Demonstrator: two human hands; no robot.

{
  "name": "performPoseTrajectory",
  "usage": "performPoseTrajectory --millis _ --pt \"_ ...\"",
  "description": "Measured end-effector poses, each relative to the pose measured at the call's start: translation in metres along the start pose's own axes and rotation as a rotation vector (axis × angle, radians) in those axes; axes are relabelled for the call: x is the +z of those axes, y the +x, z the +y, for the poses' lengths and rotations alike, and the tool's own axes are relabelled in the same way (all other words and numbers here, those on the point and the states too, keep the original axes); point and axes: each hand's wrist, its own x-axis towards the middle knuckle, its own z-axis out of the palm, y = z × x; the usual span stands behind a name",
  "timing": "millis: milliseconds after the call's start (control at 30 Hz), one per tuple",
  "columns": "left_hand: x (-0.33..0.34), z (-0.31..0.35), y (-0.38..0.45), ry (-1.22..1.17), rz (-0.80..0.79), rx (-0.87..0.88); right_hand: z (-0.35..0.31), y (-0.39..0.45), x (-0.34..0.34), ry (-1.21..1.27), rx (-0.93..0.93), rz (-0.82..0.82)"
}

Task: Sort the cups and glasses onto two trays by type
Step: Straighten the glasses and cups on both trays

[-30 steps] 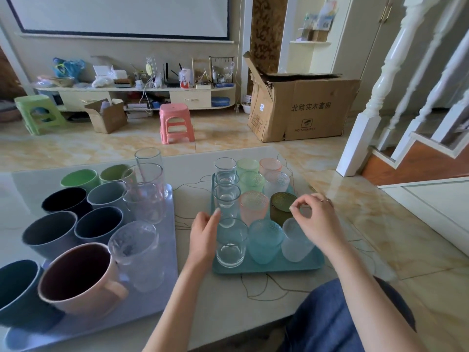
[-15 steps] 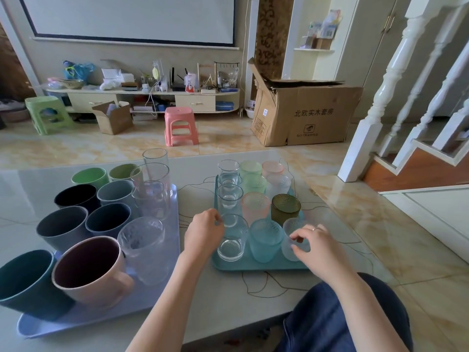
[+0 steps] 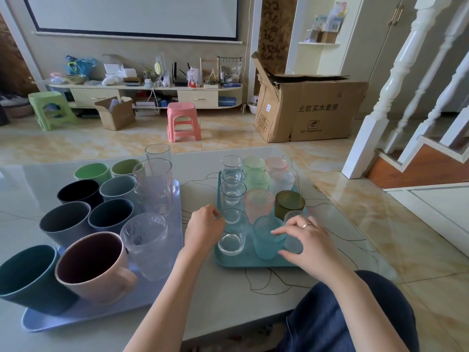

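— While the small glasses stand on the teal tray [image 3: 256, 263], what do the hands do?
— The left hand [image 3: 203, 228] curls its fingers round the near clear glass [image 3: 232, 233]. The right hand [image 3: 308, 241] curls round the frosted glass [image 3: 294, 236], beside the blue glass [image 3: 266, 237].
— And the big cups?
— On the purple tray [image 3: 101, 315], left, like the pink mug [image 3: 95, 266].
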Motion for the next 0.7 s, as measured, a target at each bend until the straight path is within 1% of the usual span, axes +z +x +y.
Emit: performPoseTrajectory --millis 100,367,700 --pt "0.000 -0.001 0.000 -0.033 -0.012 0.000 -0.006 0.010 0.011 -0.015 -0.046 0.001" --pt "0.001 -0.001 -0.001 -0.089 -0.015 -0.014 -0.011 0.021 0.020 -0.040 -0.061 0.016" --pt "0.004 0.000 -0.003 -0.102 0.000 -0.022 -0.013 0.021 0.019 0.004 -0.073 0.007"
